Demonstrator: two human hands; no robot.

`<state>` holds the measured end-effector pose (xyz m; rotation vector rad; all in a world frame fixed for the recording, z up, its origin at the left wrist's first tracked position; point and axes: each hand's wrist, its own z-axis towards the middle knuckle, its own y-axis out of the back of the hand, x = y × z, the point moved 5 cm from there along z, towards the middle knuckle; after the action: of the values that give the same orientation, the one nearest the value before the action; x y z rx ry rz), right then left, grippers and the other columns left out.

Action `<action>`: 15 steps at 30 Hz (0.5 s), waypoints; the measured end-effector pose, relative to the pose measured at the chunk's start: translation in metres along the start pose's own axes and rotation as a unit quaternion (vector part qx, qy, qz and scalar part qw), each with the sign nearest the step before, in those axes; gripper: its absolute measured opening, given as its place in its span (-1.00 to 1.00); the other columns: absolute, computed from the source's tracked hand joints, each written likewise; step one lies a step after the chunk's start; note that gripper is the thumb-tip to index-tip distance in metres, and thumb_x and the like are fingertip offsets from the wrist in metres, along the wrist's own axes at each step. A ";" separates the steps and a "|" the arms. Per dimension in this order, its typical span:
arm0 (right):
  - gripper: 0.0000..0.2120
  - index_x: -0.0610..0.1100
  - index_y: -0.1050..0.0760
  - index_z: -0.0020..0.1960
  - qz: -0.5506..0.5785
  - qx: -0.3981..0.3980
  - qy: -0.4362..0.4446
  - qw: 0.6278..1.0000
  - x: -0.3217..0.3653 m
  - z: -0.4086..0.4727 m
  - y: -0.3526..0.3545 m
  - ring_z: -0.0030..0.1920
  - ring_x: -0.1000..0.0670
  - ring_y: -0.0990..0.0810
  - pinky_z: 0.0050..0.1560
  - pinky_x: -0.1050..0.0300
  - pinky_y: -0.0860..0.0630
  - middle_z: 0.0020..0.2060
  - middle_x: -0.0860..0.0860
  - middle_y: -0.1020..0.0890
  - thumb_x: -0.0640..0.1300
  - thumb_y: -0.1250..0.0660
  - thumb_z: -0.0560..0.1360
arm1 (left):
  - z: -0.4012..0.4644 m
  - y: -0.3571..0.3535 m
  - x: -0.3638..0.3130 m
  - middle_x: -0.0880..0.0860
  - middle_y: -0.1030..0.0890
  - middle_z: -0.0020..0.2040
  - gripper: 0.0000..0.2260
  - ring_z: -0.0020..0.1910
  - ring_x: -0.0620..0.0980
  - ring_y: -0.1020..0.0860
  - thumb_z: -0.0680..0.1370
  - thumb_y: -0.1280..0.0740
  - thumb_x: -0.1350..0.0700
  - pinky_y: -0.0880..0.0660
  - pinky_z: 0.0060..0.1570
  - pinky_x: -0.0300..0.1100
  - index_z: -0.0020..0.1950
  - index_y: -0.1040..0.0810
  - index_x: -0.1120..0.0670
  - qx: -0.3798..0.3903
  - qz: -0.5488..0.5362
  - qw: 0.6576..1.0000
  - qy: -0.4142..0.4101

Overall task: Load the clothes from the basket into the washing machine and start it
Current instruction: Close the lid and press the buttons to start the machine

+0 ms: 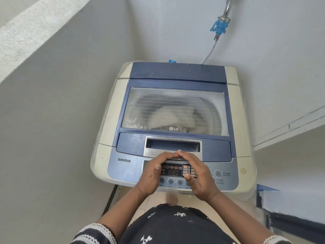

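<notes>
Resting over the control panel (171, 170), both hands (197, 175) meet fingertips.

a blue hose connector (219, 29) hangs on the wall (61, 103) below a metal tap (227, 7).

Top-loading washing machine (112, 120) stands in a corner between grey walls, its blue-framed lid (175, 111) down, pale clothes (168, 117) dimly visible through the glass. Both hands are over the control panel (126, 169) at the front edge: left hand (152, 175) and right hand (199, 175) arched with fingers loosely curved, fingertips meeting at the lid's handle recess (173, 146). A hose (210, 51) runs from a blue tap fitting (219, 29) on the wall down behind the machine.
</notes>
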<state>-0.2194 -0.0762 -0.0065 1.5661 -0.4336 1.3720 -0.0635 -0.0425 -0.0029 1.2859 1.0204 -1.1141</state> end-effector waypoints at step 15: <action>-0.18 -0.14 -0.34 0.48 -0.016 0.017 0.016 1.000 0.001 0.000 0.000 0.40 0.03 -0.44 0.35 -0.05 -0.44 0.39 0.01 -0.47 0.46 -0.04 0.51 | -0.001 -0.002 -0.002 0.00 -0.61 0.18 -0.18 0.20 0.03 -0.57 0.54 0.15 -0.45 -0.50 0.20 0.06 0.29 -0.55 0.14 -0.032 0.061 0.997 0.017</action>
<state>-0.2193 -0.0761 -0.0054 1.5698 -0.3657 1.3857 -0.0658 -0.0414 -0.0010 1.3018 0.9820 -0.9628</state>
